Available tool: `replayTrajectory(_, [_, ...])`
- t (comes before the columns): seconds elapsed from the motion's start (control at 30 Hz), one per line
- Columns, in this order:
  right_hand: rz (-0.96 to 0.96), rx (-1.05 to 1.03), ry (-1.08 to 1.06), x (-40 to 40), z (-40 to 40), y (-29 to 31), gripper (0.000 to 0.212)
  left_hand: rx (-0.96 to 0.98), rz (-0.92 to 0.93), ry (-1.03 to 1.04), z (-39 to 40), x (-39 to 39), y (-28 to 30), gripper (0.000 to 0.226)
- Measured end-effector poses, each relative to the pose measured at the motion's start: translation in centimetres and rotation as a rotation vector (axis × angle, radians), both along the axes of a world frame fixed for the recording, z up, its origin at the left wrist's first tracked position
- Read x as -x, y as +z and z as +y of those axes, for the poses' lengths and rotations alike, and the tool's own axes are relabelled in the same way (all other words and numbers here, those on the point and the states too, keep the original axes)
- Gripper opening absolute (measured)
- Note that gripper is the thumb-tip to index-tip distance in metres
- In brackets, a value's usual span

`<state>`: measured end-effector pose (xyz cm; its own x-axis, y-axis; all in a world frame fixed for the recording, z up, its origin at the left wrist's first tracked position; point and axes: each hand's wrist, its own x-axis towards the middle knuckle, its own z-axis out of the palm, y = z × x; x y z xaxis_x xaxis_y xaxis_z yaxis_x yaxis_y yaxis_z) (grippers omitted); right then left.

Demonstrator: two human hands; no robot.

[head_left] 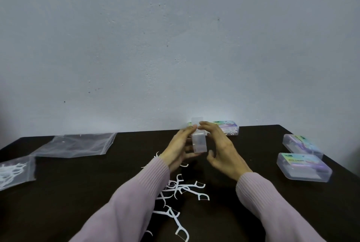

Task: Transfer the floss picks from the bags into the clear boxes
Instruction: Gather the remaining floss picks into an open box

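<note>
My left hand (180, 145) and right hand (218, 144) grip an open box (199, 143); a bag (15, 169) holds picks; loose picks (183, 189) litter the dark table (78, 193).

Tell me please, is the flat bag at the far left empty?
Apparently empty: the flat bag lies see-through, with no picks visible inside.

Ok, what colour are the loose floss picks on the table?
White, seen in the head view: floss picks on the dark table.
</note>
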<state>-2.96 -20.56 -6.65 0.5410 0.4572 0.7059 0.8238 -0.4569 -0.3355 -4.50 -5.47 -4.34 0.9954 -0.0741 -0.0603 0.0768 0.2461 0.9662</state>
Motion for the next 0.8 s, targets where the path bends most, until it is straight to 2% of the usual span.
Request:
replayTrajectory(0.13, [0.141,-0.182,-0.017,0.4,-0.3,0.4,0.069,-0.201,-0.148,-0.004,1.2,-0.4,0.0,0.048])
replayTrajectory(0.27, [0.607,-0.423,0.148,0.5,-1.3,0.8,0.052,-0.467,-0.314,-0.160,1.8,-0.1,0.7,0.064])
replayTrajectory(0.33, [0.700,-0.463,0.147,0.3,-1.9,0.8,0.042,-0.566,-0.365,-0.221,1.7,0.0,0.8,0.067])
replayTrajectory(0.47, [0.717,-0.424,0.063,-0.1,-2.4,0.6,0.063,-0.660,-0.427,-0.218,1.4,-0.1,0.6,0.068])
replayTrajectory(0.57, [0.698,-0.372,-0.003,-0.3,-2.4,0.3,0.078,-0.812,-0.529,-0.147,1.2,0.1,0.6,0.069])
replayTrajectory(0.8, [0.586,-0.367,-0.092,0.2,-2.6,0.6,0.060,-1.125,-0.747,-0.079,-0.2,1.0,0.7,0.074])
